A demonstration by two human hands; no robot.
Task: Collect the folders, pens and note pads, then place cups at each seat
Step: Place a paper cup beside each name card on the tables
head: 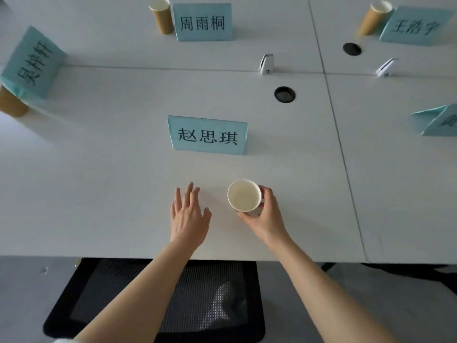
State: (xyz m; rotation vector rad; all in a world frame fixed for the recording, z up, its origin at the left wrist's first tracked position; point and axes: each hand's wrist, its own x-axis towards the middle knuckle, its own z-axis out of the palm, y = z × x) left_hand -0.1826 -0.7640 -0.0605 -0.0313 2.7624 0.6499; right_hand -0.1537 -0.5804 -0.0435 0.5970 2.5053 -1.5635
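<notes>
The paper cup [244,195] stood upright on the white bench [99,194], near its front edge and just in front of the nearest blue name card [207,135]. My right hand [268,216] held it from the right side, fingers [263,190] and thumb curled round its wall, the open mouth showing a pale inside. My left hand [189,217] lay just beside the cup to its left, fingers spread and straight, holding nothing, low over the bench. Further out, a brown cup [161,16] stood beside the far name card [202,22], another cup [374,17] beside the far right card [416,26], and a third cup [11,105] partly hidden behind the left card [32,63]. Two black cable holes [285,94] and two small white clips [266,63] sat between the seats. A black mesh chair [160,298] stood below the bench edge
</notes>
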